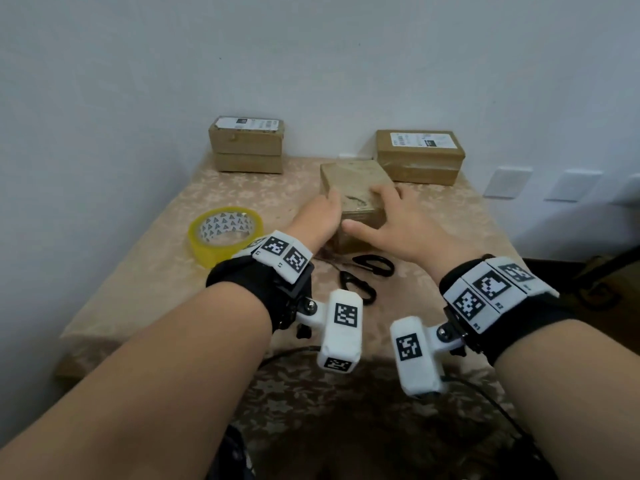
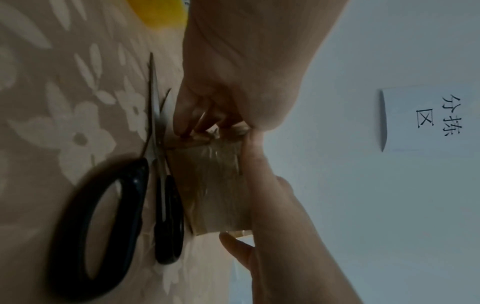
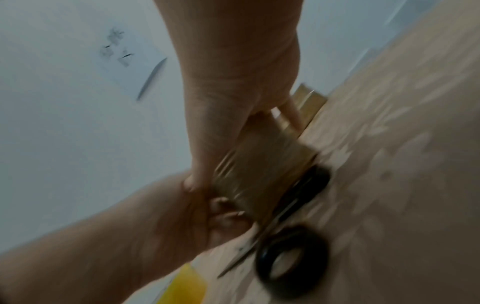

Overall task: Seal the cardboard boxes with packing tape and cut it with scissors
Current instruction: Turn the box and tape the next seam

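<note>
A small cardboard box (image 1: 353, 181) covered in clear tape lies mid-table. My left hand (image 1: 327, 211) grips its left near corner, thumb on top and fingers curled against the side (image 2: 187, 121). My right hand (image 1: 377, 213) lies over the top, thumb against the near face and a finger (image 3: 293, 115) down the right side. Black-handled scissors (image 1: 363, 275) lie on the cloth just in front of the box, blades running under my left wrist. A yellow roll of packing tape (image 1: 225, 233) lies flat to the left.
Two stacked boxes (image 1: 246, 145) stand at the back left against the wall, two more (image 1: 419, 155) at the back right. The table (image 1: 138, 271) wears a beige flowered cloth; its left edge drops off. Wall sockets (image 1: 507, 181) sit to the right.
</note>
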`<state>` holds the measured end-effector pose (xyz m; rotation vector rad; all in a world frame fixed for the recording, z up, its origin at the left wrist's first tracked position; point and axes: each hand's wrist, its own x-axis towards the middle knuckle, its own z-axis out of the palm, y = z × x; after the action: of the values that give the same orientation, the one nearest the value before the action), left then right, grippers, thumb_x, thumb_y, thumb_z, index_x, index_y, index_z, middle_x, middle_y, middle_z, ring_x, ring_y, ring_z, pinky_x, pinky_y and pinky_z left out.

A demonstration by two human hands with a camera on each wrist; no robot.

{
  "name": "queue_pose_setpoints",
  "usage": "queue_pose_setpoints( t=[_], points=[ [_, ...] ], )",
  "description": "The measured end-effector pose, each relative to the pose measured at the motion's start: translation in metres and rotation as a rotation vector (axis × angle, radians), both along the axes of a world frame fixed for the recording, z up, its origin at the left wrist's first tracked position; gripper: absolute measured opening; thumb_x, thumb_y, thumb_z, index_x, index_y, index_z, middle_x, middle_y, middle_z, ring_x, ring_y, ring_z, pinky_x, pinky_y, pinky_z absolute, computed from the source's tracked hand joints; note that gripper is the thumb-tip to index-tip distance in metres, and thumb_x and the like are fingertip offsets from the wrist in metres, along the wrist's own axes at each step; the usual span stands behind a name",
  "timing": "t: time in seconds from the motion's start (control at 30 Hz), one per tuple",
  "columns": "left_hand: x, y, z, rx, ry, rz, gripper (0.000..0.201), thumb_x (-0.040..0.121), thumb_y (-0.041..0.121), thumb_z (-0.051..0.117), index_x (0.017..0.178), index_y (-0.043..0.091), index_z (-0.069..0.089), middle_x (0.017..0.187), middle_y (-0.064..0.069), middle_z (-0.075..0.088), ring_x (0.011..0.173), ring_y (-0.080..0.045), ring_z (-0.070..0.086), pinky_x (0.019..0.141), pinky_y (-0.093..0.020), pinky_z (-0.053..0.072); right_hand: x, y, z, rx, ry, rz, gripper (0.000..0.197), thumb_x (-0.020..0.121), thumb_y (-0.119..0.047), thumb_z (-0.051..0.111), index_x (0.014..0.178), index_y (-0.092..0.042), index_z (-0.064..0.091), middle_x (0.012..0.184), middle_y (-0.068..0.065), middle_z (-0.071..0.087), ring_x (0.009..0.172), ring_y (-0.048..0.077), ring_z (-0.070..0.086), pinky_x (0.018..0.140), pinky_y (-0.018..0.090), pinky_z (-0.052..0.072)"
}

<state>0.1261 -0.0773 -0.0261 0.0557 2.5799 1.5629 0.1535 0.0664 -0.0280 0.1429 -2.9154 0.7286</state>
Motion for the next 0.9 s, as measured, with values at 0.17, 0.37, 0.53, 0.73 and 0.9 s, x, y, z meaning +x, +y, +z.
queue_pose_setpoints(
  t=[0.17,0.37,0.53,0.73,0.9],
  points=[
    [0.009,-0.014,0.006,0.216,-0.118,-0.016,0.064,0.098,0.057,0.017,0.116,0.016,0.062,0.109,0.002,0.066,0.096,-0.014,0.061,0.094,-0.034,0.047,0.0,-0.016,0.004,-0.056,-0.057,-0.207,0.091,0.064,-0.077,0.062,0.131,-0.022,0.033,0.135,0.011,0.03,0.128,0.032,0.031,0.098,0.043,0.037],
    [0.009,-0.042,0.011,-0.017,0.107,-0.225,0.045,0.102,0.037,0.034,0.143,0.02,0.04,0.149,0.005,0.036,0.131,-0.006,0.034,0.101,-0.015,0.025,-0.008,-0.006,0.011,-0.621,-0.027,-0.213,0.059,0.073,-0.055,0.068,0.121,-0.025,0.051,0.119,0.001,0.036,0.108,0.02,0.045,0.091,0.031,0.04],
    [0.005,-0.054,0.01,0.06,0.174,-0.058,0.069,0.093,0.046,0.051,0.149,0.027,0.015,0.144,0.007,0.034,0.131,-0.012,0.035,0.104,-0.027,0.029,-0.005,0.003,0.021,-0.978,-0.107,-0.12,0.014,0.087,-0.038,0.059,0.079,-0.026,0.06,0.087,-0.002,0.056,0.087,0.018,0.054,0.088,0.04,0.048],
    [0.001,-0.052,0.019,0.343,0.11,0.101,0.023,0.093,0.044,0.051,0.1,0.022,0.052,0.099,0.002,0.052,0.094,-0.018,0.056,0.086,-0.037,0.049,-0.006,0.003,0.025,-1.094,-0.091,-0.154,0.044,0.088,-0.053,0.056,0.115,-0.019,0.049,0.1,-0.001,0.059,0.089,0.018,0.059,0.088,0.04,0.051],
    [0.002,-0.045,0.02,0.337,0.193,0.228,0.026,0.095,0.039,0.045,0.08,0.017,0.043,0.08,-0.001,0.044,0.076,-0.017,0.046,0.071,-0.036,0.044,-0.008,0.0,0.026,-1.188,-0.098,-0.181,0.068,0.08,-0.067,0.054,0.124,-0.017,0.042,0.103,0.005,0.06,0.094,0.022,0.058,0.092,0.046,0.05]
  ],
)
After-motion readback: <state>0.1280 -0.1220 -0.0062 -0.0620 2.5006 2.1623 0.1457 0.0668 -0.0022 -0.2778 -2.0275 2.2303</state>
